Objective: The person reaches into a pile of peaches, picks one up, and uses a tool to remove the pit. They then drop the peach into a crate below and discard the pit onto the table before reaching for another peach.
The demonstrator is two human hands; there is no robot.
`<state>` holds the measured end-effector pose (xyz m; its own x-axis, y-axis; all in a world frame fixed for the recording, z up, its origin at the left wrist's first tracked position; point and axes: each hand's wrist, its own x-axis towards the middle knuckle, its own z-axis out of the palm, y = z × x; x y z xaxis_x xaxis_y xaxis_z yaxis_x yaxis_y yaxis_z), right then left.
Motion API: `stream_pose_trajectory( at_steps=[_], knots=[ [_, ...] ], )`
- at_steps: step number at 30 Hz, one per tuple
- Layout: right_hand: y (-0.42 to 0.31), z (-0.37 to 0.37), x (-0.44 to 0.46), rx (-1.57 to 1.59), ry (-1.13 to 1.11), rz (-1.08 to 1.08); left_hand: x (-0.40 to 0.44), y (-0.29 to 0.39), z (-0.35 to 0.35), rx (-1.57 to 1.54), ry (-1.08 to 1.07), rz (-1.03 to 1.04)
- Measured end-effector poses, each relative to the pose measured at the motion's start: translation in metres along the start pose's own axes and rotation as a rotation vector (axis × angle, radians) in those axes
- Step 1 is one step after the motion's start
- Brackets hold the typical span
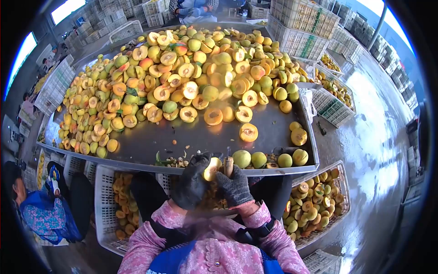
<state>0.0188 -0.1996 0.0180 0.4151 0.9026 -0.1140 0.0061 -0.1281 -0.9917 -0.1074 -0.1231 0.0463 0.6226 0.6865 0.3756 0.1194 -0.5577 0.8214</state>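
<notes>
My left hand [192, 181], in a black glove, is closed on a cut yellow peach [212, 169] at the near edge of the metal table [205, 137]. My right hand [234, 186], in a grey knit glove, grips a short wooden-handled tool [229, 164] held upright right beside that peach. A thin tip shows above the handle, but its exact kind is unclear. Just right of the tool, whole green-yellow peaches [242, 158] sit along the rim. Pits and scraps [175, 162] lie left of my left hand.
A large heap of halved and whole peaches [182, 68] covers the table's far side. Crates of peaches stand by my left leg [101, 201] and right leg [344, 192]. Stacked crates [303, 20] rise behind at right. Another person [50, 210] sits at left.
</notes>
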Motion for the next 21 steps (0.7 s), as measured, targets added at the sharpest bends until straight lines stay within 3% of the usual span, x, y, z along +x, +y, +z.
stream_pose_trajectory(
  at_steps=[4, 7, 9, 12, 13, 15, 17, 21],
  knots=[
    [-0.012, 0.001, 0.0, 0.159, -0.081, 0.24, -0.005, -0.002, 0.003, -0.045, 0.041, 0.078],
    [-0.017, 0.002, 0.003, 0.098, -0.104, 0.262, -0.013, -0.02, 0.014, -0.147, 0.067, 0.078],
    [-0.009, 0.003, 0.005, 0.115, -0.102, 0.204, -0.019, -0.023, 0.018, -0.275, 0.041, -0.018],
    [-0.009, 0.003, 0.007, 0.125, -0.15, 0.191, -0.019, -0.014, 0.014, 0.077, -0.016, 0.063],
    [-0.01, 0.002, 0.007, 0.126, -0.172, 0.198, -0.017, -0.006, 0.012, 0.068, -0.014, 0.044],
    [-0.006, 0.008, 0.008, -0.068, -0.21, -0.034, -0.014, 0.007, 0.01, 0.053, -0.01, 0.005],
    [-0.013, 0.007, 0.005, -0.177, -0.303, -0.26, -0.018, -0.002, 0.018, -0.343, 0.092, -0.212],
    [-0.013, -0.001, -0.011, -0.147, -0.433, -0.229, -0.018, -0.012, 0.015, -0.86, 0.235, -0.395]
  ],
)
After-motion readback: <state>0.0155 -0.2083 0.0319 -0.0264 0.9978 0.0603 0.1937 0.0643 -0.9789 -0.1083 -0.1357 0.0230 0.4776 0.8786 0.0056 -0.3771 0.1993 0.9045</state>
